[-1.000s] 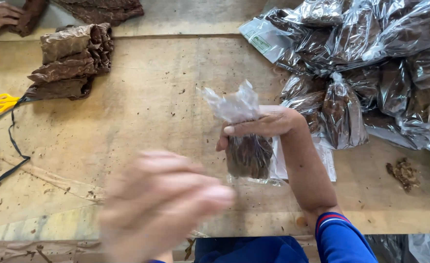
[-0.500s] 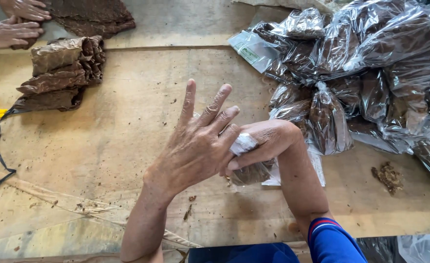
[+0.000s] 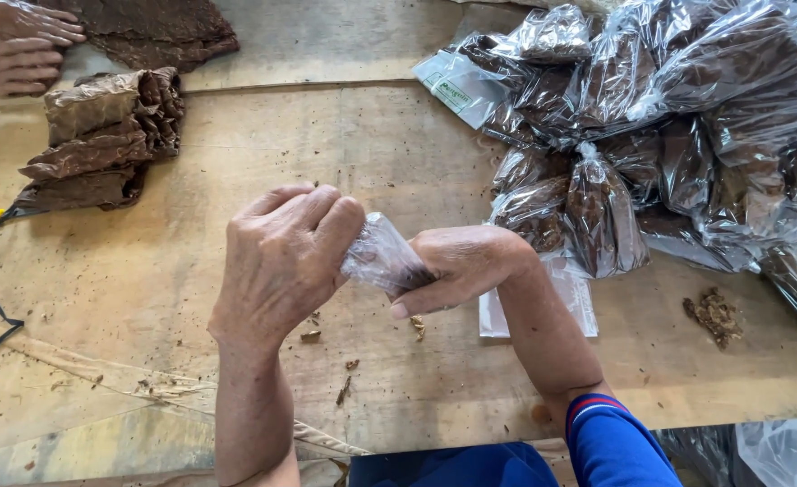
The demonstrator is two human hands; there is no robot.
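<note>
Your 2 hands meet above the wooden table. The clear plastic bag lies between them, its long axis roughly level, running from upper left to lower right. Your left hand, back upward, curls its fingers shut over the bag's left end. Your right hand, wrist bent inward, closes round the other end. Right of the bag lies a pile of filled bags.
</note>
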